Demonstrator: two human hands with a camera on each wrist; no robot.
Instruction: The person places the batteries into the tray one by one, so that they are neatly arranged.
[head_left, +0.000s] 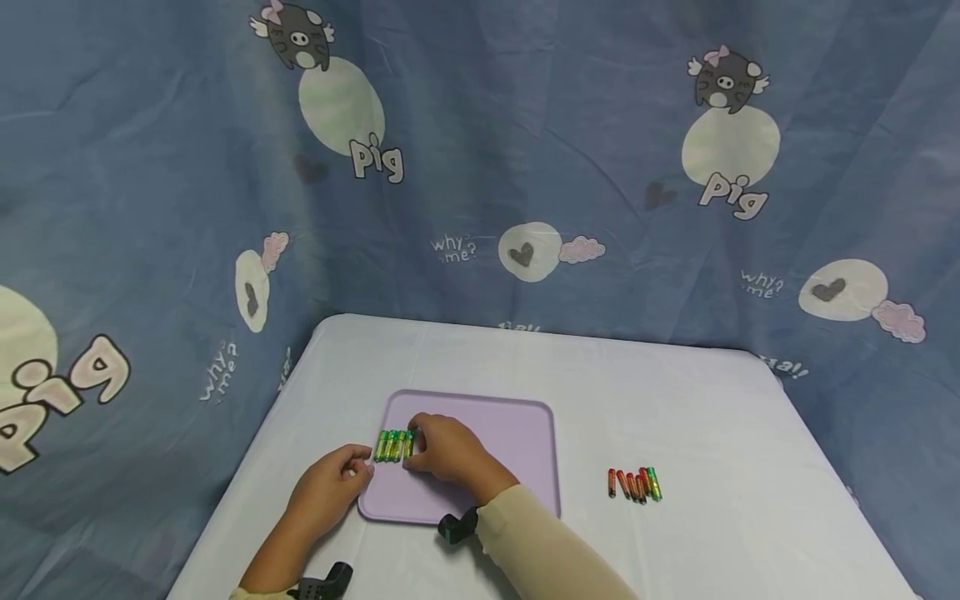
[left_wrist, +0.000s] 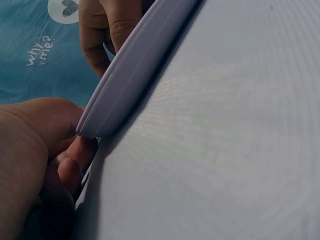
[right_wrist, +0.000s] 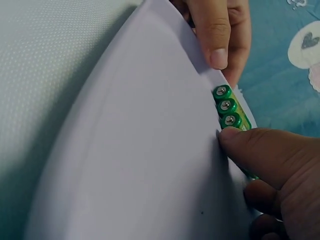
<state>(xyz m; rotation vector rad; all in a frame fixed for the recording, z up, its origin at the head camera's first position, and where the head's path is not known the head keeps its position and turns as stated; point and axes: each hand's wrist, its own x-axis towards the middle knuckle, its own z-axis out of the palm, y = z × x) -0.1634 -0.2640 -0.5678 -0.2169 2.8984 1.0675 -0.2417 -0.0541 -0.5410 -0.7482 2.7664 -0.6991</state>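
A shallow lilac tray (head_left: 510,433) lies on the table. Along its left side stands a row of green batteries (head_left: 387,447), laid parallel; the right wrist view shows the metal tips of several green batteries (right_wrist: 227,106). My right hand (head_left: 450,450) reaches over the tray and pinches the green battery (head_left: 408,445) at the row's right end between thumb and fingers, one at each end. At the tray's left edge, my left hand (head_left: 327,492) grips the rim, its thumb (left_wrist: 55,117) on top and the other fingers curled against the outside.
Right of the tray, on the white table (head_left: 720,417), several red batteries (head_left: 630,485) lie in a loose row, with a green battery (head_left: 655,484) at their right end. A blue patterned curtain (head_left: 465,167) hangs behind and to the left of the table.
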